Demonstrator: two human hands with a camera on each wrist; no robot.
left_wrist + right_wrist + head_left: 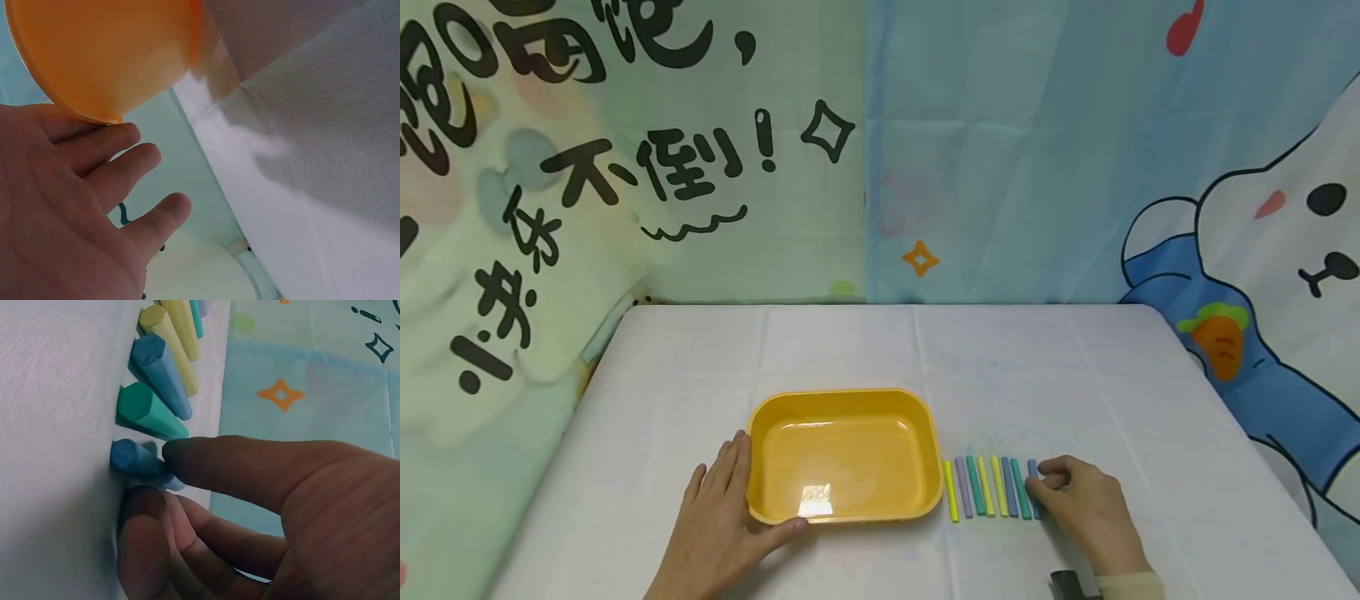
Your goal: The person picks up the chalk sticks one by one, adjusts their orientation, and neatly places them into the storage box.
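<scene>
Bright glare on yellow tray (844,458), soft shadows

We record one white-covered surface (700,358) and, behind it, one green-and-blue backdrop (992,150) printed with black lettering (577,175), one orange four-pointed star (912,257), one red mark (1182,33) and one white cartoon animal (1277,233) bearing a carrot (1222,346).

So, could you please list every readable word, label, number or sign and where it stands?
"不倒!" – on the green backdrop.
"," – same backdrop, after cut-off characters.
Lower-left characters there: too slanted to read surely.
None visible on the yellow tray or coloured sticks.
</scene>
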